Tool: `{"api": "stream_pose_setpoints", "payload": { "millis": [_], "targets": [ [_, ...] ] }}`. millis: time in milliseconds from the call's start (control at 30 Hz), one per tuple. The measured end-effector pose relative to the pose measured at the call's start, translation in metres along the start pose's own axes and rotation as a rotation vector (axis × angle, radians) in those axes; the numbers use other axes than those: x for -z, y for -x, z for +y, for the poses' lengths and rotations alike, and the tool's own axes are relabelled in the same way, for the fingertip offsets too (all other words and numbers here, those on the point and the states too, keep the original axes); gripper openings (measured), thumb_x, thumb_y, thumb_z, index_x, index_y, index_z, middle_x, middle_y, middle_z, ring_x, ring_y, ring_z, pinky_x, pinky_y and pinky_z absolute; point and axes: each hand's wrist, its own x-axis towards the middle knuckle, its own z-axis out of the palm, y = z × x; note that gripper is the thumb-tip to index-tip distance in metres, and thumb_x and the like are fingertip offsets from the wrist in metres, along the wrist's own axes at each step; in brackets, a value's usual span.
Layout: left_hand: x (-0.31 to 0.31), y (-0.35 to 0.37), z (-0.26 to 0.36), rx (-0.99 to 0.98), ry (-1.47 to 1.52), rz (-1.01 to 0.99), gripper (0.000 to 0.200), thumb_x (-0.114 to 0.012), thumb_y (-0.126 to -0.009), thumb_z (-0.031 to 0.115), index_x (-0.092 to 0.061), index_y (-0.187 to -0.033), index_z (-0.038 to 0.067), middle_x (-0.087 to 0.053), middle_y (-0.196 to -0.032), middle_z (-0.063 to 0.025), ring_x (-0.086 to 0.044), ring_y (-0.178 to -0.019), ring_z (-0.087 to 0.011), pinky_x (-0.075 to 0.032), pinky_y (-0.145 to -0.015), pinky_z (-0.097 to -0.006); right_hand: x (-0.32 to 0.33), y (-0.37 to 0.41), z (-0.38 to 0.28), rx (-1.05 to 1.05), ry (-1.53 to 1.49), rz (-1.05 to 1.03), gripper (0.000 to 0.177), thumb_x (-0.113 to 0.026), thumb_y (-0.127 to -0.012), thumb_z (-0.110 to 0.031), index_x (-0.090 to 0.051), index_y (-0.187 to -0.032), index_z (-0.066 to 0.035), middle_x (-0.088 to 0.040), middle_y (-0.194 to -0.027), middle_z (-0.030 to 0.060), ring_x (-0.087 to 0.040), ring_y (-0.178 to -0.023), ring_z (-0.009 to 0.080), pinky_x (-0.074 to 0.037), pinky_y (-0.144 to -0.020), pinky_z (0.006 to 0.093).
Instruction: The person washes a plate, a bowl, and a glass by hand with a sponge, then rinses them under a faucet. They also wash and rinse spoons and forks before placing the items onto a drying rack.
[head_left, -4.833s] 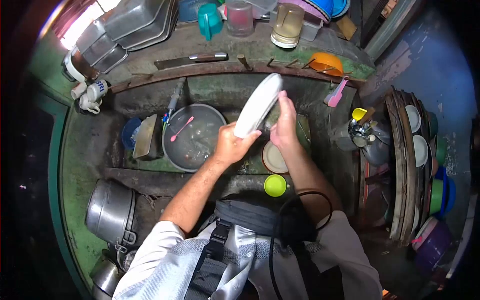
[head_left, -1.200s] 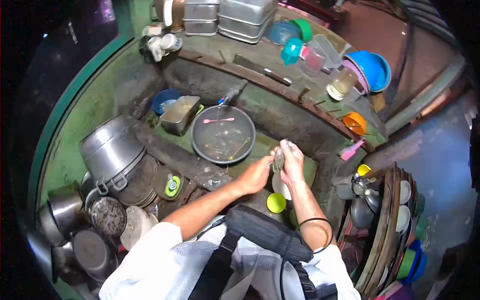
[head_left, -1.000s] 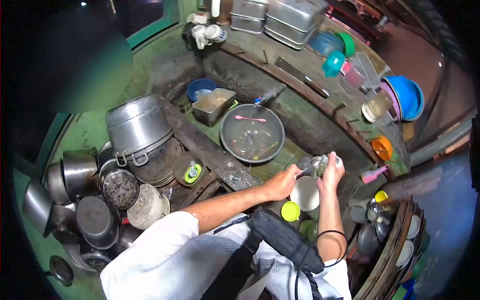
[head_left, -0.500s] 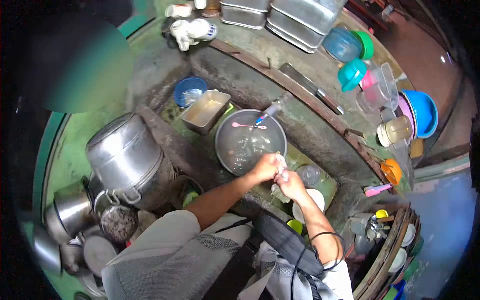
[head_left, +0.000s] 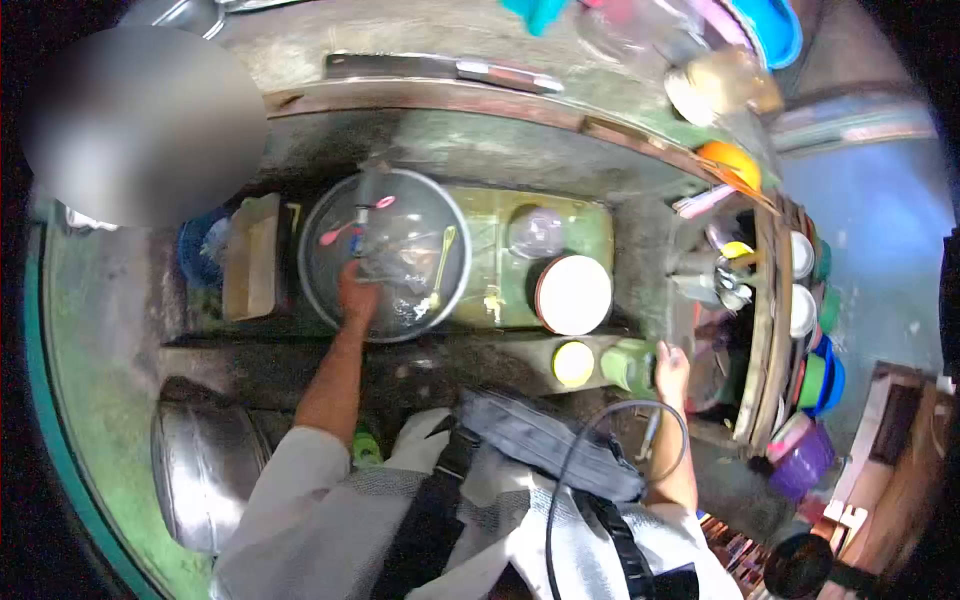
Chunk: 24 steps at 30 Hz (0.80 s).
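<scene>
The concrete sink [head_left: 500, 215] is the largest thing, spanning the middle of the view with a green floor. To its right stands a wooden rack [head_left: 767, 330], with pale dishes on its far side. The round grey basin [head_left: 466, 245] sits in the left part of the sink, water in it, and a big metal pot [head_left: 205, 480] is at the lower left, outside the sink. Left of the basin, just beside it, is a rectangular metal pan [head_left: 250, 255], then a blue bowl [head_left: 197, 262]. Near the sink's right end lies a pale round plate [head_left: 578, 297], with a clear tub [head_left: 537, 232] just behind it.

The green mug [head_left: 630, 365] is on the near ledge, right of the smaller yellow-green cup [head_left: 573, 363]. The right hand [head_left: 672, 370] is right beside the mug, fingers partly curled — blur hides whether it grips anything. The left hand [head_left: 360, 287] is over the basin at the lower end of the tap [head_left: 358, 240]; its fingers are blurred too, so how far open it is and whether it holds the tap I cannot tell. Smallest are the spoons — one pink [head_left: 332, 237], one yellow-green [head_left: 441, 268] — both within the basin's rim.
</scene>
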Motion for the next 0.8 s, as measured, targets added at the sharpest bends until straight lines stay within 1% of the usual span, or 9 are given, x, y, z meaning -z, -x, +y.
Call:
{"api": "stream_pose_setpoints", "payload": {
  "millis": [67, 167, 233, 333, 400, 433, 533, 633, 800],
  "targets": [
    [-0.01, 0.008, -0.045, -0.136, -0.512, -0.102, 0.044, -0.061, -0.08, 0.027, -0.054, -0.116, 0.002, -0.058, -0.111, -0.02, -0.054, -0.107, -0.0347, -0.041, -0.095, -0.0424, -0.01, 0.01, 0.028, 0.06, -0.056, 0.03, 0.032, -0.06, -0.086, -0.032, -0.062, -0.087, 0.0, -0.061, -0.071, 0.0128, -0.053, -0.065, 0.0191, -0.044, -0.066, 0.0363],
    [-0.021, 0.008, -0.042, -0.015, -0.851, -0.323, 0.045, -0.056, -0.082, 0.025, -0.053, -0.121, 0.004, -0.053, -0.121, -0.0216, -0.051, -0.113, -0.035, -0.041, -0.096, -0.0454, -0.018, 0.011, 0.028, 0.09, 0.309, -0.237, 0.038, -0.06, -0.085, -0.035, -0.064, -0.1, 0.0, -0.064, -0.092, 0.023, -0.059, -0.09, 0.0411, -0.045, -0.082, 0.0423],
    [-0.022, -0.001, -0.031, 0.119, -0.943, -1.113, 0.047, -0.052, -0.083, 0.021, -0.049, -0.127, 0.007, -0.052, -0.125, -0.018, -0.051, -0.113, -0.0337, -0.042, -0.095, -0.0456, -0.027, 0.002, -0.007, 0.218, 0.559, -0.129, 0.037, -0.06, -0.084, -0.031, -0.064, -0.104, -0.001, -0.063, -0.099, 0.0251, -0.057, -0.095, 0.0428, -0.044, -0.087, 0.0438],
    [-0.027, 0.029, -0.049, -0.042, -0.693, -0.731, 0.046, -0.051, -0.084, 0.02, -0.049, -0.128, 0.007, -0.056, -0.12, -0.0173, -0.055, -0.108, -0.0333, -0.044, -0.094, -0.0438, -0.055, 0.004, -0.113, 0.384, 0.119, -0.092, 0.017, -0.061, -0.081, -0.011, -0.061, -0.094, 0.001, -0.063, -0.091, 0.0207, -0.061, -0.086, 0.0356, -0.048, -0.079, 0.0406],
    [-0.046, 0.025, -0.066, -0.181, -0.591, -0.886, 0.044, -0.051, -0.084, 0.019, -0.05, -0.126, 0.008, -0.057, -0.118, -0.0179, -0.056, -0.105, -0.0335, -0.045, -0.093, -0.0428, -0.089, 0.015, -0.184, 0.568, 0.081, -0.402, 0.018, -0.057, -0.08, -0.006, -0.062, -0.096, 0.0, -0.062, -0.091, 0.0204, -0.06, -0.091, 0.0345, -0.049, -0.079, 0.0397],
    [-0.053, 0.021, -0.072, -0.346, -0.489, -1.036, 0.043, -0.051, -0.084, 0.019, -0.052, -0.125, 0.008, -0.058, -0.116, -0.0186, -0.058, -0.102, -0.0336, -0.045, -0.092, -0.0418, -0.122, 0.009, -0.197, 0.922, -0.068, -0.567, 0.018, -0.057, -0.08, -0.006, -0.062, -0.097, -0.002, -0.062, -0.091, 0.0192, -0.06, -0.093, 0.0335, -0.05, -0.078, 0.0388],
    [-0.029, 0.029, -0.038, -0.083, -0.432, -0.909, 0.041, -0.056, -0.082, 0.02, -0.054, -0.123, 0.011, -0.058, -0.113, -0.0187, -0.059, -0.098, -0.0345, -0.045, -0.091, -0.0418, -0.215, 0.021, -0.26, 1.307, -0.072, -0.694, 0.023, -0.059, -0.076, -0.005, -0.061, -0.098, -0.004, -0.06, -0.101, 0.0154, -0.057, -0.097, 0.0322, -0.045, -0.092, 0.0409],
    [-0.012, 0.032, -0.027, -0.136, -0.075, -0.484, 0.031, -0.055, -0.083, 0.015, -0.058, -0.112, 0.006, -0.06, -0.108, -0.0174, -0.057, -0.098, -0.0357, -0.046, -0.087, -0.0442, -0.302, 0.014, -0.3, 1.44, 0.545, -0.607, 0.032, -0.051, -0.081, -0.012, -0.059, -0.111, -0.005, -0.045, -0.133, 0.0186, -0.035, -0.129, 0.0338, -0.019, -0.109, 0.0558],
    [0.047, 0.053, -0.003, -0.172, -0.297, -0.221, 0.025, -0.054, -0.084, 0.016, -0.059, -0.106, 0.005, -0.06, -0.107, -0.015, -0.055, -0.103, -0.0341, -0.044, -0.092, -0.0422, -0.399, 0.008, -0.299, 1.389, 0.911, -0.771, 0.032, -0.052, -0.081, -0.018, -0.059, -0.109, -0.004, -0.052, -0.117, 0.0201, -0.05, -0.11, 0.0329, -0.03, -0.1, 0.0478]
  ]
}}
